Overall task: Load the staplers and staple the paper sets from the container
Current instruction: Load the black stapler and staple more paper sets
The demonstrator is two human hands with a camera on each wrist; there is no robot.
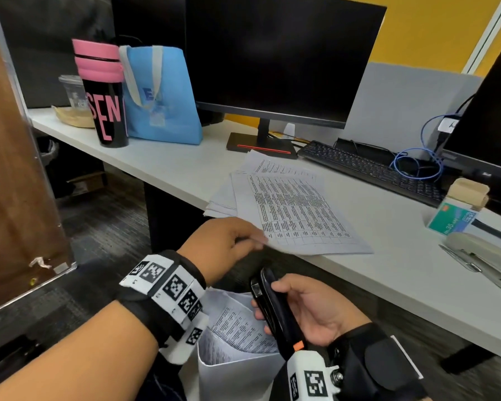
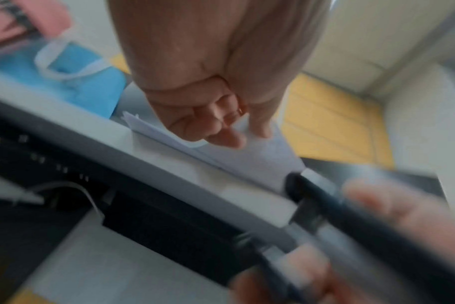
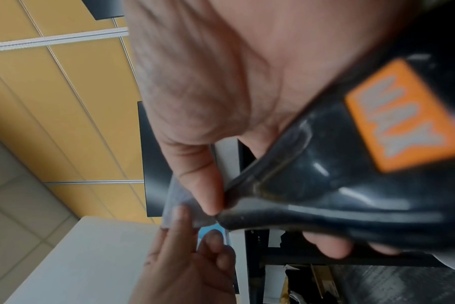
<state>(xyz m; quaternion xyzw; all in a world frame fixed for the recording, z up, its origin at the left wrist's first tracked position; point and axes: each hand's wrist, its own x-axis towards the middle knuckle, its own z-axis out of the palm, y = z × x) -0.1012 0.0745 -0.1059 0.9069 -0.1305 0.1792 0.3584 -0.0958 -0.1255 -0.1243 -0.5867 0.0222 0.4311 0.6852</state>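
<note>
Head view: my left hand (image 1: pixel 224 243) pinches corner of paper set (image 1: pixel 295 215) on desk edge. My right hand (image 1: pixel 315 311) just below it grips black stapler (image 1: pixel 272 308), container (image 1: pixel 235 369) underneath.

You cannot read the print on the paper set (image 1: pixel 295 209), the beige stapler (image 1: pixel 483 256) is cut by the right edge, and the left wrist view is blurred.
</note>
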